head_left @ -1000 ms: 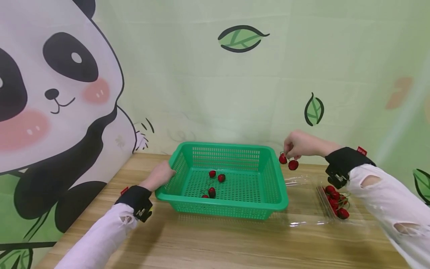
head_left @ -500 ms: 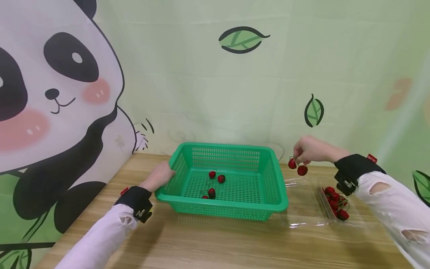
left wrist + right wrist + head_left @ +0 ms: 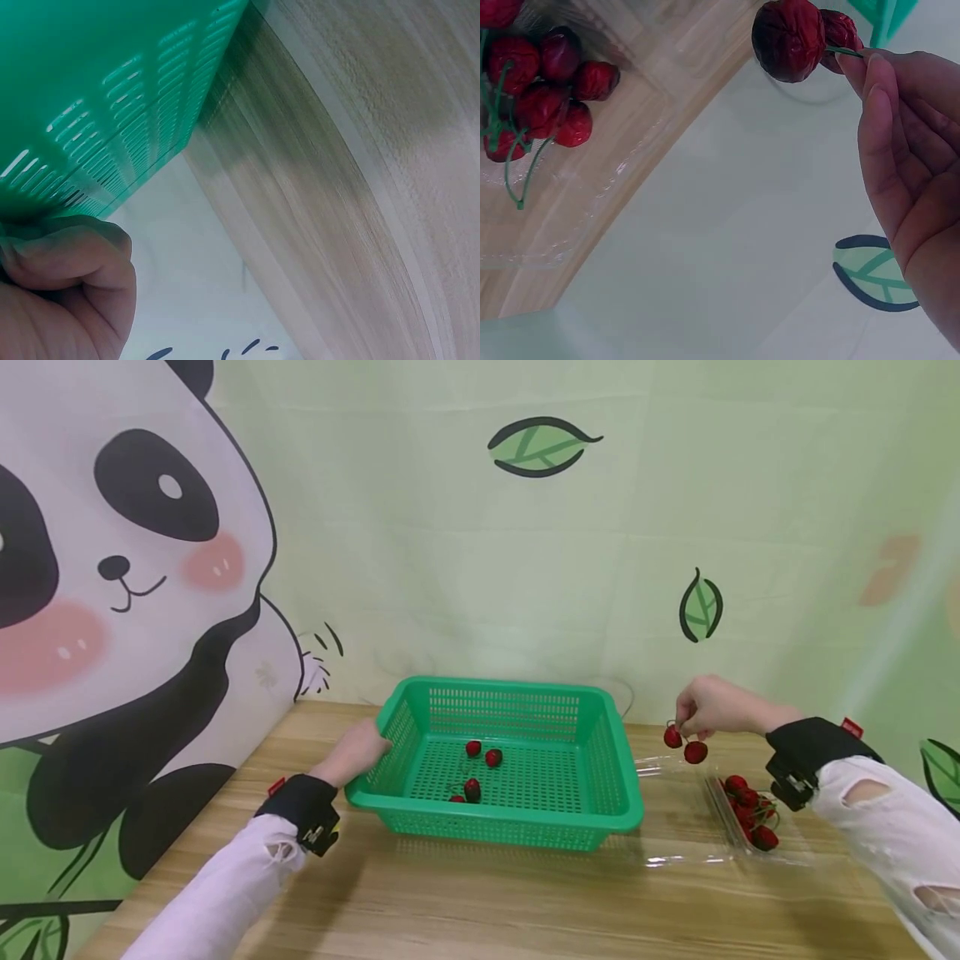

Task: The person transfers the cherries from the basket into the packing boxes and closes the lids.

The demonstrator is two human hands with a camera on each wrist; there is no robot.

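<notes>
With its fingers curled over the rim, my left hand (image 3: 352,752) grips the left side of a green perforated plastic basket (image 3: 495,811); the left wrist view shows the same hand (image 3: 71,281) against the basket wall. Several dark red cherries (image 3: 493,757) lie on the basket floor, towards its left half. My right hand (image 3: 716,703) pinches the green stem of a pair of cherries (image 3: 695,752), which hang beneath the fingertips. Close up in the right wrist view, the pair (image 3: 789,41) dangles from the thumb and fingers, one cherry partly behind the other.
To the basket's right, a clear plastic box (image 3: 720,810) stands on the wooden table (image 3: 480,902), its lid folded out towards the basket. Several stemmed cherries (image 3: 765,837) are piled in its right part. A printed panda cloth (image 3: 450,568) hangs close behind the table.
My right hand has moved right and a little down with the cherry pair, from beside the basket to above the plastic box's back edge. The left hand and basket have stayed put.
</notes>
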